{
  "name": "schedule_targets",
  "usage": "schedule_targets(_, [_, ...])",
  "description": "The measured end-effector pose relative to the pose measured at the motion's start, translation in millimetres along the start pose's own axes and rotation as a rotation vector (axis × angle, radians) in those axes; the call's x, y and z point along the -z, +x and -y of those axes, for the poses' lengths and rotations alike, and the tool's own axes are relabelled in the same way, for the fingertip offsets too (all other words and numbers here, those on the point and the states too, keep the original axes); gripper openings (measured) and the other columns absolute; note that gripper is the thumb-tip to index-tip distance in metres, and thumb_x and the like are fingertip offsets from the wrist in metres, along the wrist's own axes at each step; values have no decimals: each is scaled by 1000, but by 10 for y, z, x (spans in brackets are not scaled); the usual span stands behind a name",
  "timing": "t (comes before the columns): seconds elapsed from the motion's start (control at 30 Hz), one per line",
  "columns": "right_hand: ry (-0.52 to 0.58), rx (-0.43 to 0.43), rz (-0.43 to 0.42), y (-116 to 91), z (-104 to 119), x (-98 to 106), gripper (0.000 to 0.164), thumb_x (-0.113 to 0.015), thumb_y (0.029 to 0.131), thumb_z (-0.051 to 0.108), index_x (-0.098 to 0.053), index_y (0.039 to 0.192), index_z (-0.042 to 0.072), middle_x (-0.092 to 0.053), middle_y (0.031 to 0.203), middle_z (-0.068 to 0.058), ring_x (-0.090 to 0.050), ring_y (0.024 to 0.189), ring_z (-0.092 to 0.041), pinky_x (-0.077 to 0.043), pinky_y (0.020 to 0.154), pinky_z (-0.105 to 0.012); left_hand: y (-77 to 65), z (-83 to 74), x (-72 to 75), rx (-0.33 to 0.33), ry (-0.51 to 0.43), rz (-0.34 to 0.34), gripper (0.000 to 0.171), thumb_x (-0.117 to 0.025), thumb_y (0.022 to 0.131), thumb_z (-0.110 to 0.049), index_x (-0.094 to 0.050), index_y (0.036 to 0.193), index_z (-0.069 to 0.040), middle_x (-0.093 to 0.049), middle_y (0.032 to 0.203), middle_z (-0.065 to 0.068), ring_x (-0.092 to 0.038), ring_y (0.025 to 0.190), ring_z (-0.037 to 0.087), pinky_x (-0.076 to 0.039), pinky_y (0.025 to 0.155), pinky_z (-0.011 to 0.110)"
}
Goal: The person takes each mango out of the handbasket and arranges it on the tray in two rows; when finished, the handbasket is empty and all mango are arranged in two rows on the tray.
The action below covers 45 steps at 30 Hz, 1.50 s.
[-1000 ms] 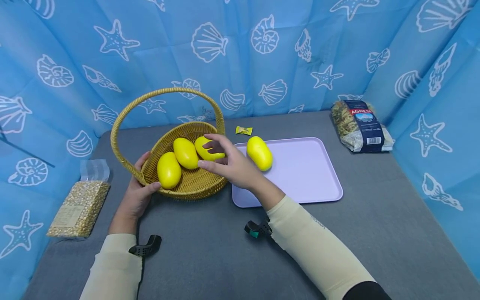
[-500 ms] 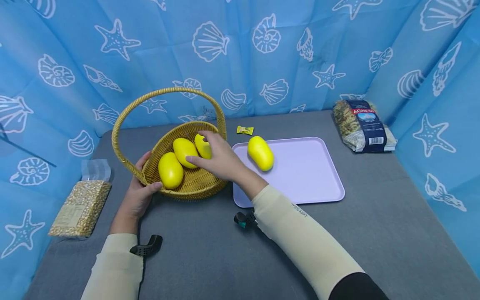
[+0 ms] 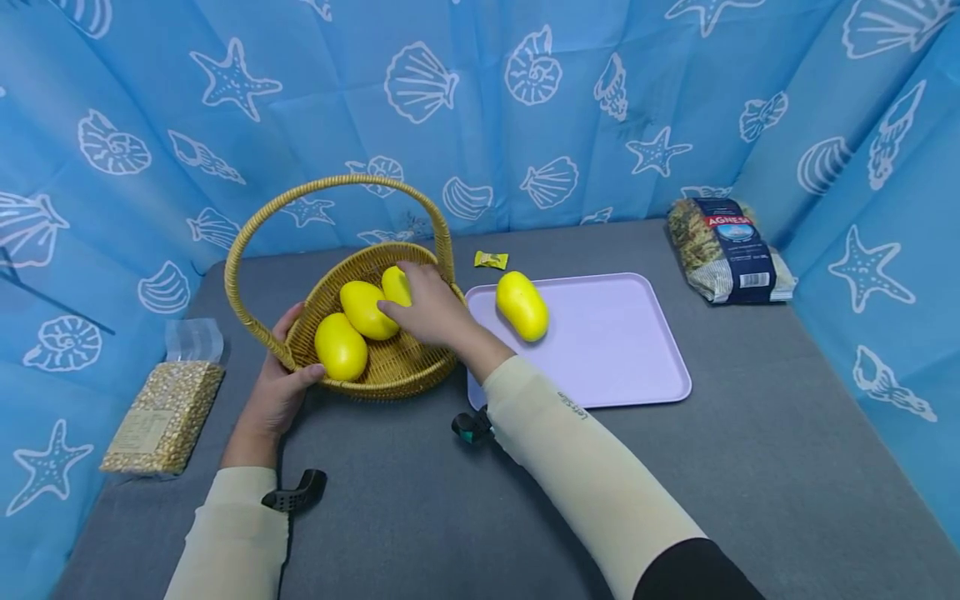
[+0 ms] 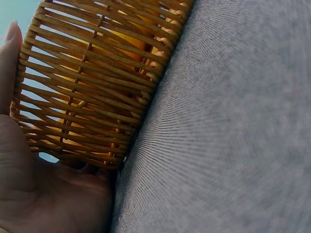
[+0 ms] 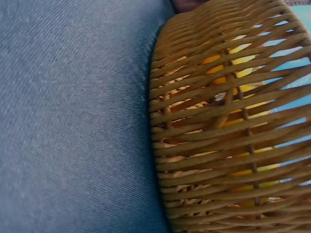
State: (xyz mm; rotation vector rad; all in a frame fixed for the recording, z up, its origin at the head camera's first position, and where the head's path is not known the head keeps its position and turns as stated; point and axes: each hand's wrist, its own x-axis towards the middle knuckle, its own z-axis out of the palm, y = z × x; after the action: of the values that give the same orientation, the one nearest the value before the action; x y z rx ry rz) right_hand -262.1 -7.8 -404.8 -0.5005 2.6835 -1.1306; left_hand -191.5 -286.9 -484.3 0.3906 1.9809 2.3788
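Observation:
A wicker basket (image 3: pixel 401 362) with a tall arched handle holds several yellow mangoes. My left hand (image 3: pixel 272 396) grips its left side, thumb over the rim; in the left wrist view the palm (image 4: pixel 58 194) lies against the woven wall. Reaching over the right rim, my right hand (image 3: pixel 435 310) has thumb and fingers around the rightmost mango (image 3: pixel 394 285) and covers part of it. Left of that lie a middle mango (image 3: pixel 367 310) and a front mango (image 3: pixel 341 347). Another mango (image 3: pixel 522 306) rests on the lilac tray (image 3: pixel 607 350). The basket wall (image 5: pixel 233 126) fills much of the right wrist view.
A vacuum-packed bag of corn kernels (image 3: pixel 165 417) lies at the left. A small yellow wrapped candy (image 3: pixel 491 260) sits behind the tray, and a pasta bag (image 3: pixel 731 250) stands back right. A blue shell-print curtain (image 3: pixel 495 125) hangs around the grey table (image 3: pixel 420 517).
My right hand has moved left and down into the basket and closed around the rightmost mango. The mangoes inside have shifted slightly left. My left hand stays on the basket.

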Motion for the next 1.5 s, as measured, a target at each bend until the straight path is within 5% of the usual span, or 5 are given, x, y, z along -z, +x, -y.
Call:
schedule_targets(0.37, [-169,-119,7,87,45,-118,69,-61,113,40,-34,172,18,-25,172,-20,-64,125,-32,-52,103,-46,9,14,19,-15,-7,5,91,-70,101,9,-24,174,-20,-26,174,21,-38,150,26,-38,115,29])
schedule_targets(0.67, [-137,-129,-4,91,37,-143,62,-61,114,36,-38,170,23,-30,169,-24,-65,122,-36,-53,102,-50,8,17,18,-3,6,0,92,-69,101,9,-23,174,-20,-25,174,20,-36,151,27,-37,115,28])
schedule_targets(0.93, [-155,-166,-4,88,65,-141,76,-68,110,33,-29,171,10,-37,165,-25,-63,126,-35,-53,101,-47,11,6,13,3,1,-5,92,-69,100,10,-23,174,-20,-26,174,19,-36,151,27,-37,115,28])
schedule_targets(1.13, [-85,-139,-89,59,63,-127,77,-73,107,33,-33,171,12,-43,164,-20,-55,137,-32,-49,108,-47,12,-4,7,6,4,-9,92,-69,100,11,-23,174,-20,-26,174,19,-36,151,27,-37,115,28])
schedule_targets(1.5, [-32,-54,-129,1,31,-112,78,-72,107,36,-33,171,14,-53,153,-17,-59,127,-29,-51,99,-46,1,-1,2,2,4,-3,91,-68,101,11,-23,174,-21,-25,174,21,-38,150,26,-38,114,29])
